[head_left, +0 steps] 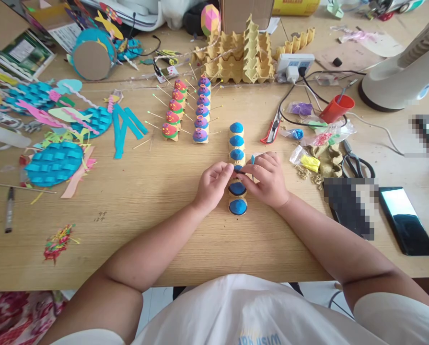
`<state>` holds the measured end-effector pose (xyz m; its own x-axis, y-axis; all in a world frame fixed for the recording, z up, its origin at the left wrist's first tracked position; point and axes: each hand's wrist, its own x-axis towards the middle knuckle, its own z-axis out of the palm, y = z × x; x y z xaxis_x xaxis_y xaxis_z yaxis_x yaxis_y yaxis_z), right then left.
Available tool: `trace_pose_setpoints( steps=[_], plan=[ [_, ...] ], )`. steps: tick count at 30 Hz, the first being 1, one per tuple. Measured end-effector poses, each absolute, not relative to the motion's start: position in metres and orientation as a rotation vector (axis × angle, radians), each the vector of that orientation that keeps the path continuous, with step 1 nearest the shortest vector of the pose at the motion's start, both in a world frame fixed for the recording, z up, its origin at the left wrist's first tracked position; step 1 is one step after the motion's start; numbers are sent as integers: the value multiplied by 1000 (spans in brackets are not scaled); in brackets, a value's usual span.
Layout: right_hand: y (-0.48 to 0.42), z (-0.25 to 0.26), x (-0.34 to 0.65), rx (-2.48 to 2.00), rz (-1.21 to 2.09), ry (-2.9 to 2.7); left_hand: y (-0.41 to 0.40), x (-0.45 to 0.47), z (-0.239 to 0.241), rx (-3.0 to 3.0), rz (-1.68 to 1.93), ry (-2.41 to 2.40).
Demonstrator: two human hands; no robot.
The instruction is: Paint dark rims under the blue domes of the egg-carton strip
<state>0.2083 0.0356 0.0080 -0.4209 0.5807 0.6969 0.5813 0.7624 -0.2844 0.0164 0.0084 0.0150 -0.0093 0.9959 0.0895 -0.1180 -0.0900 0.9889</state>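
A strip of egg carton (237,197) lies lengthwise in front of me, its several bumps capped with blue clay (237,141). Dark edging runs round the blue caps nearest me. Above one of the middle bumps, a thin black strip (240,172) is pinched between both hands. My left hand (213,186) is closed, thumb and forefinger at the strip's left end. My right hand (268,179) has its fingertips closed at the other end. A small tool with a blue tip (252,159) sticks up between the right hand's fingers. The fingers partly hide the bump beneath.
Two painted egg-carton caterpillars (172,117) with stick feelers stand further back. Uncut egg trays (228,57) lie behind. To the right are a utility knife (272,127), red cup (337,108), scissors (358,163) and phone (408,220). Woven blue paper fish (54,163) lie left.
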Motion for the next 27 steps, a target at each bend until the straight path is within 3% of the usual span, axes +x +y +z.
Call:
trace_pose_setpoints(
  steps=[27],
  plan=[
    [35,10,206,-832,48,-2136,12,19,7,1092,1463,1036]
  ],
)
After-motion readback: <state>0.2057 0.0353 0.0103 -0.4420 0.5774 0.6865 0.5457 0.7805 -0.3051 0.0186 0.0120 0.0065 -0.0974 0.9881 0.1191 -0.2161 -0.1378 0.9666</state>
